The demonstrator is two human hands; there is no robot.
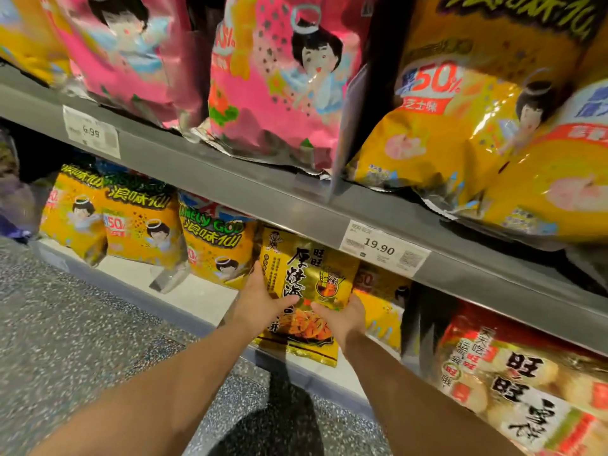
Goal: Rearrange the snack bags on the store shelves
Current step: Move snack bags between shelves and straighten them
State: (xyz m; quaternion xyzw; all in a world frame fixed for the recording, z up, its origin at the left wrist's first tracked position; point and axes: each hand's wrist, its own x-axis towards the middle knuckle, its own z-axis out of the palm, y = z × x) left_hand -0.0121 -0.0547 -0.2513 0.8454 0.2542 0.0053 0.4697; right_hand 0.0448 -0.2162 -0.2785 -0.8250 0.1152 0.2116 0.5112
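Below the long grey metal shelf rail (263,192), I hold the gold foil snack bag (307,274) upright, its long axis pointing up towards that rail. My left grip (263,301) and right grip (345,319) clamp its lower sides, both equally near.

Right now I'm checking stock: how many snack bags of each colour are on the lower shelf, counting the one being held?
Yellow Lonely God bags: 4
Gold bag, gripped by the left hand and right hand: 1
Red-and-white bag: 1
Total: 6
The purple packs at far left are too blurred to count.
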